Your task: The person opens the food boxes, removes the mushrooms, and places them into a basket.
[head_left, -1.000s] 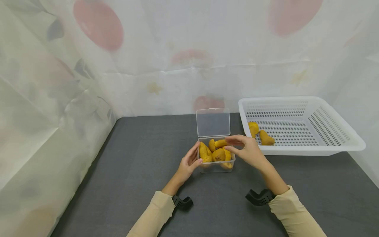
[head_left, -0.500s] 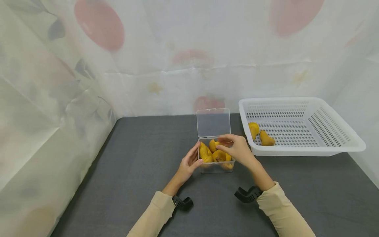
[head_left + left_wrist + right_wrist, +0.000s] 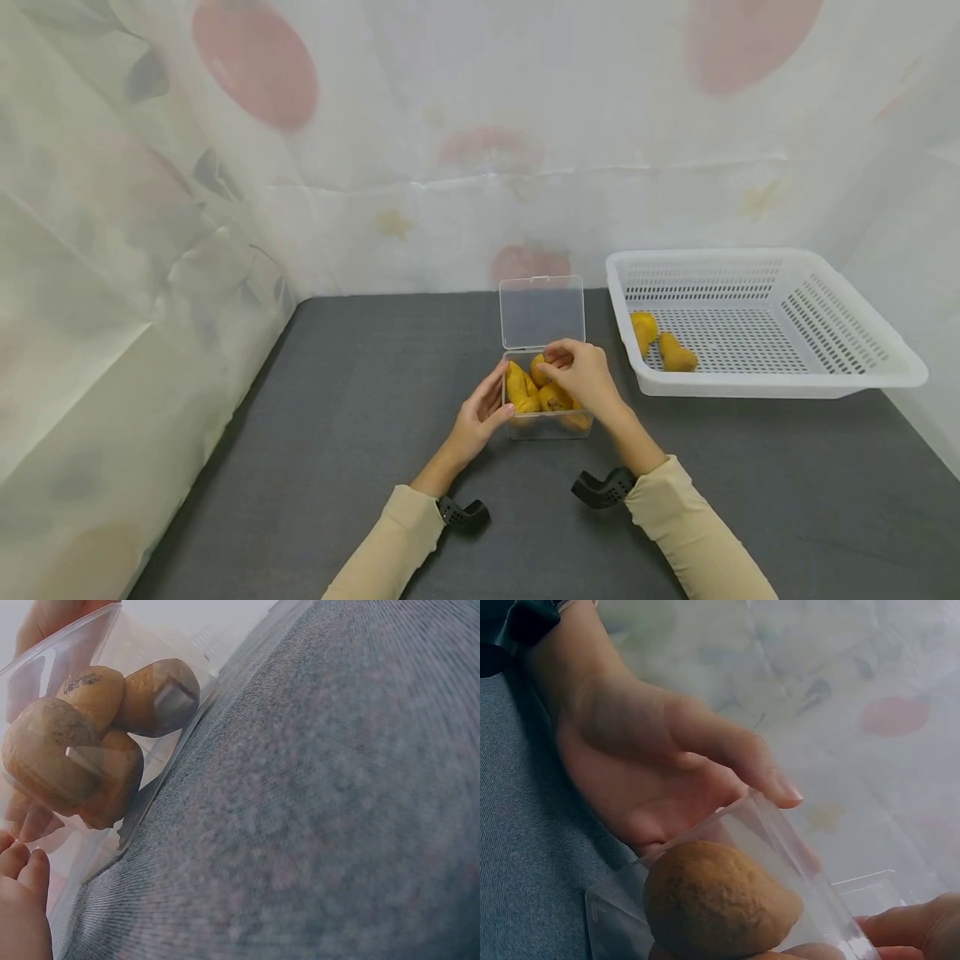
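A clear plastic box (image 3: 550, 425) with its lid (image 3: 542, 312) raised holds several yellow mushrooms (image 3: 516, 382). My left hand (image 3: 467, 425) holds the box's left side, its thumb at the front corner and its fingers along the outer wall. Over the right half, my right hand (image 3: 583, 377) reaches into the box with curled fingers. Its thumb and fingertips are at the mushroom (image 3: 537, 368) near the back, and the hand hides whether they pinch it. In the left wrist view, mushroom caps (image 3: 52, 754) press against the clear wall.
A white perforated basket (image 3: 780, 383) stands at the right, with two yellow mushrooms (image 3: 677, 354) at its left end. The dark grey table (image 3: 375, 375) ends at a pale printed curtain (image 3: 420, 225) behind and on the left.
My right hand has moved left across the box, covering more of the back mushroom. My left hand and the box have stayed put.
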Demonstrator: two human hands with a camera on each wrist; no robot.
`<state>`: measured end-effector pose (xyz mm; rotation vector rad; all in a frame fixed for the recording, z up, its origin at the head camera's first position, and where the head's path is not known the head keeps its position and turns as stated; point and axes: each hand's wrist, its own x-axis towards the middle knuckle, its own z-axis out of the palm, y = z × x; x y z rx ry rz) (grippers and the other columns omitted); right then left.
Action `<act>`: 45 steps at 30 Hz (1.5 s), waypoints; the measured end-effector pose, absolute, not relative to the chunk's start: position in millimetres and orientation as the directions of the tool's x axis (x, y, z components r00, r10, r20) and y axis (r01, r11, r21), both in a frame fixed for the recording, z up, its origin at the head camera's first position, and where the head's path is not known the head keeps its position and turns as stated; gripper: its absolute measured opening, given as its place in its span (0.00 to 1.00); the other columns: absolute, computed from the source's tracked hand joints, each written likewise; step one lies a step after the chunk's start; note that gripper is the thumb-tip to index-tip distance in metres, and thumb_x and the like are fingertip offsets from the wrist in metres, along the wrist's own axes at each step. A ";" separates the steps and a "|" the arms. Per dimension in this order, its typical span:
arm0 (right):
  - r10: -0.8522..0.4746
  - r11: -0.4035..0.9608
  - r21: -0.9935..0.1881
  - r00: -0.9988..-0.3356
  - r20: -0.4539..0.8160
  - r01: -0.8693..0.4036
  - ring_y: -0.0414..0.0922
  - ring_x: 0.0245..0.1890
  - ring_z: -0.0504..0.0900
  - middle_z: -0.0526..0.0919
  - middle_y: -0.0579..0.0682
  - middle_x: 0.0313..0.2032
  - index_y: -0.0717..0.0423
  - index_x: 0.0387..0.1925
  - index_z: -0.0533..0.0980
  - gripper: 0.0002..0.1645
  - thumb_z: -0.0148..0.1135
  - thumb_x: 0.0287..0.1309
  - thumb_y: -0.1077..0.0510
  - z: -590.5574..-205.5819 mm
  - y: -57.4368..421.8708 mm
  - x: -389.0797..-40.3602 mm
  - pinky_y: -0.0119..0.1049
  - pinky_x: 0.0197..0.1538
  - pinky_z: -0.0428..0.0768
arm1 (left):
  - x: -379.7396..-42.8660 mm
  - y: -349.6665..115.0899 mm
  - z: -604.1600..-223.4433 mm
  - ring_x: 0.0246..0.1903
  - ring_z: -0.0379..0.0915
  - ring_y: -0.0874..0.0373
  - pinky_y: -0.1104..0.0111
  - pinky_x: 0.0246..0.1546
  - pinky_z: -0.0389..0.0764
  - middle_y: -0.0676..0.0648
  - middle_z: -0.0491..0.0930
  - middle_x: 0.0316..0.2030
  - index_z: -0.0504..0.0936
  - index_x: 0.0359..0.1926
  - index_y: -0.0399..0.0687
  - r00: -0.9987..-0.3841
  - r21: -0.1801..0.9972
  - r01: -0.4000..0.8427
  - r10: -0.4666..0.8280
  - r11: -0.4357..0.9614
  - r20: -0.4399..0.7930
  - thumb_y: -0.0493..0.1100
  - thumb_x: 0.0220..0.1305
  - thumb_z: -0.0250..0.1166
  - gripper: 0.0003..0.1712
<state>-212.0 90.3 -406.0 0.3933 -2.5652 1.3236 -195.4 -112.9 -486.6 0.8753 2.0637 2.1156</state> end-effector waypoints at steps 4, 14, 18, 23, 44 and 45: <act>-0.114 0.568 -0.753 -0.938 0.327 -0.332 0.53 0.32 0.87 0.87 0.63 0.32 0.69 0.36 0.82 0.13 0.71 0.50 0.63 -408.7 88.8 -213.1 0.42 0.37 0.86 | -195.3 -112.9 -487.3 0.75 0.41 0.38 0.84 0.68 0.58 0.34 0.45 0.76 0.51 0.74 0.36 -0.840 0.937 0.336 0.421 -0.095 0.344 0.41 0.68 0.58 0.39; -0.075 0.584 -0.765 -0.957 0.280 -0.270 0.54 0.30 0.87 0.88 0.63 0.31 0.68 0.35 0.83 0.12 0.72 0.49 0.62 -407.5 86.8 -214.9 0.41 0.36 0.87 | -196.7 -113.3 -488.5 0.74 0.40 0.37 0.82 0.69 0.57 0.33 0.45 0.75 0.51 0.74 0.35 -0.829 0.929 0.357 0.425 -0.097 0.363 0.37 0.69 0.57 0.38; -0.064 0.593 -0.762 -0.958 0.279 -0.262 0.53 0.30 0.87 0.88 0.63 0.31 0.67 0.33 0.83 0.11 0.72 0.49 0.62 -407.7 85.7 -215.3 0.41 0.36 0.87 | -196.5 -113.2 -488.9 0.74 0.40 0.37 0.83 0.69 0.57 0.33 0.45 0.75 0.50 0.74 0.36 -0.834 0.933 0.347 0.421 -0.099 0.355 0.36 0.68 0.57 0.38; -0.046 0.590 -0.760 -0.952 0.304 -0.271 0.53 0.29 0.87 0.88 0.62 0.30 0.66 0.31 0.84 0.09 0.73 0.47 0.64 -409.0 85.4 -215.3 0.42 0.36 0.86 | -196.3 -113.2 -488.7 0.74 0.41 0.38 0.82 0.69 0.57 0.34 0.45 0.76 0.51 0.74 0.36 -0.838 0.935 0.342 0.421 -0.092 0.348 0.36 0.68 0.57 0.38; 0.004 0.501 -0.811 -0.936 0.352 -0.302 0.54 0.28 0.86 0.87 0.63 0.29 0.67 0.31 0.82 0.08 0.73 0.45 0.68 -414.9 88.8 -213.9 0.33 0.33 0.85 | -196.1 -113.4 -487.3 0.75 0.42 0.40 0.81 0.69 0.56 0.35 0.45 0.76 0.50 0.75 0.39 -0.836 0.935 0.349 0.432 -0.062 0.340 0.36 0.68 0.57 0.38; 0.006 0.484 -0.819 -0.935 0.354 -0.307 0.53 0.28 0.86 0.87 0.64 0.29 0.68 0.31 0.83 0.09 0.73 0.45 0.68 -414.9 89.3 -214.1 0.30 0.32 0.85 | -196.2 -113.4 -487.0 0.75 0.41 0.39 0.81 0.69 0.56 0.35 0.45 0.76 0.50 0.75 0.38 -0.835 0.935 0.348 0.432 -0.066 0.342 0.36 0.68 0.57 0.39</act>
